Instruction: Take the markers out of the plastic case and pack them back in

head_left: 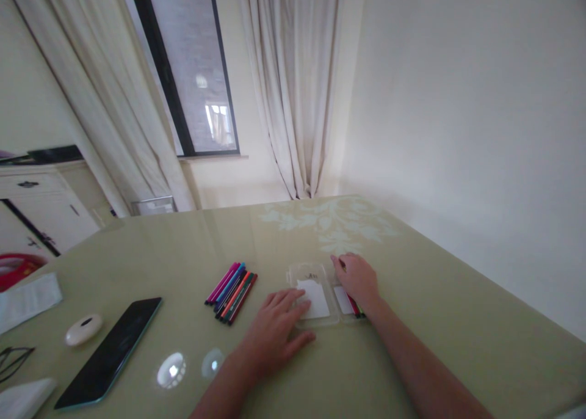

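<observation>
A clear plastic case (pixel 336 306) lies opened flat on the table, with a white paper insert (pixel 315 300) in its left half. My left hand (pixel 279 321) rests palm down at that half's left edge, fingers spread, some fingertips over the insert. Over the right half, my right hand (pixel 359 278) is closed with curled fingers around felt-tip pens (pixel 354 307); red and green ends stick out below it. How many it holds is hidden. To the left of the case, several felt-tip pens (pixel 232 292) in pink, blue, orange, green and dark red lie side by side.
A black tablet or phone (pixel 112 352) lies at the left, beside a white oval object (pixel 84 330). Farther left are a pale cloth or paper (pixel 30 302), dark-framed glasses (pixel 13 363) and a red object (pixel 21 269). The glossy table (pixel 183 248) meets a wall at right.
</observation>
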A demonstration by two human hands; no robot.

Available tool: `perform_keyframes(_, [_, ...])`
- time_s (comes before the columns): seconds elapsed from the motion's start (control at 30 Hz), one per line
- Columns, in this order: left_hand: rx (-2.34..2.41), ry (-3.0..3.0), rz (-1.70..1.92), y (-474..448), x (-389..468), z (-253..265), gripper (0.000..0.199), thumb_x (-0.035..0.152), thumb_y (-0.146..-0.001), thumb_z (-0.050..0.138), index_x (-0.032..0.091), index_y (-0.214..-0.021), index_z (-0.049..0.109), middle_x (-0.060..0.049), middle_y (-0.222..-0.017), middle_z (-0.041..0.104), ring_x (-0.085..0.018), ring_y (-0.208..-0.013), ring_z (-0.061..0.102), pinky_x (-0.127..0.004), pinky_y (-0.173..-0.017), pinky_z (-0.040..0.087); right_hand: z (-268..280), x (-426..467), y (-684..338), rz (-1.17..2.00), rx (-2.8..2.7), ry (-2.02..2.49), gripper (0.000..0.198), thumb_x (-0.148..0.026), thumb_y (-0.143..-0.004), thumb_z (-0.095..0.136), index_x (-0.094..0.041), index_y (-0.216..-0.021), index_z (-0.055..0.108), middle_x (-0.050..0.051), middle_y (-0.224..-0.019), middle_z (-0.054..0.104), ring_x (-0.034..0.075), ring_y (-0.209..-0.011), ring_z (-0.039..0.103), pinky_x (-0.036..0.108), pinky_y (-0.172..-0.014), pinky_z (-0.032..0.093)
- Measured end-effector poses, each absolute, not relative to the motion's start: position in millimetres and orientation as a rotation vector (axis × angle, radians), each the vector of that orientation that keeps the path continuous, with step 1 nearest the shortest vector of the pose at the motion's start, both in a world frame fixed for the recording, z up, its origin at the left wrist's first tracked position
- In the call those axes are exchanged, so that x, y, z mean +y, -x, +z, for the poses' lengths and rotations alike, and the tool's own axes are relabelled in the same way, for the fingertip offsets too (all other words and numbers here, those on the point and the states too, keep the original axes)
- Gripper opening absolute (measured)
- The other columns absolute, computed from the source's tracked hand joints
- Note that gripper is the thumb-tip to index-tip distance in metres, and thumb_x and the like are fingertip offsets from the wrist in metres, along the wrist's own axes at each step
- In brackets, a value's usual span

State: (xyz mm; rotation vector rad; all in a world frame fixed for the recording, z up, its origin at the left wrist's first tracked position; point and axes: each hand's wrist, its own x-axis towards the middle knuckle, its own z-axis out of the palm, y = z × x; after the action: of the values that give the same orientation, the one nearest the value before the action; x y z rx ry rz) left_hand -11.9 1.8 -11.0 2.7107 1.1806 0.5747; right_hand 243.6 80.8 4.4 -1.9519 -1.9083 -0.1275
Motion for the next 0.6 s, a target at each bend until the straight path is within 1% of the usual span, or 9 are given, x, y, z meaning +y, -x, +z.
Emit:
perform_keyframes(0.17, [1.215,-2.651,0.520,9,0,-11,0.042,0.040,-0.100,0.057,0.029,-0.140,0.059,-0.007,-0.147,0.059,-0.027,-0.135,0.052,-0.049,-0.114,0.039,-2,86,-247,-0.060,-1.968,1.893,0.037,-0.039,-0.103,0.050,-0.020,-0.075,0.066,0.007,-0.085,0.068,0.018,-0.076,0.059,0.029,-0.065,0.033])
perform_keyframes(0.3, [1.225,-2.638,0.523,10,0,-9,0.041,0.039,-0.099,0.060,0.030,-0.139,0.060,-0.006,-0.146,0.060,-0.026,-0.134,0.053,-0.048,-0.114,0.041,-7,94,-252,0.026,-1.930,1.788,0.035,-0.041,-0.100,0.053,-0.020,-0.072,0.060,0.005,-0.080,0.065,0.018,-0.073,0.058,0.029,-0.067,0.035])
perform_keyframes(0.43, [1.243,-2.602,0.532,9,0,-8,0.040,0.038,-0.099,0.059,0.032,-0.139,0.060,-0.005,-0.147,0.059,-0.026,-0.136,0.051,-0.048,-0.115,0.039,-7,97,-253,0.111,-1.830,1.560,0.031,-0.042,-0.095,0.052,-0.022,-0.072,0.054,0.003,-0.076,0.063,0.018,-0.071,0.056,0.029,-0.070,0.038])
perform_keyframes(0.53, [1.230,-2.598,0.522,8,1,-8,0.041,0.038,-0.099,0.059,0.031,-0.140,0.059,-0.005,-0.148,0.059,-0.026,-0.137,0.051,-0.049,-0.115,0.039,-2,95,-253,0.252,-1.837,1.427,0.032,-0.045,-0.093,0.050,-0.022,-0.070,0.051,0.000,-0.071,0.059,0.017,-0.069,0.054,0.029,-0.068,0.039])
perform_keyframes(0.6, [1.233,-2.589,0.532,9,1,-10,0.042,0.038,-0.099,0.060,0.032,-0.140,0.059,-0.005,-0.148,0.058,-0.025,-0.137,0.051,-0.048,-0.115,0.038,4,92,-254,0.365,-1.845,1.384,0.035,-0.047,-0.092,0.050,-0.023,-0.068,0.049,-0.002,-0.065,0.055,0.016,-0.066,0.051,0.028,-0.065,0.037])
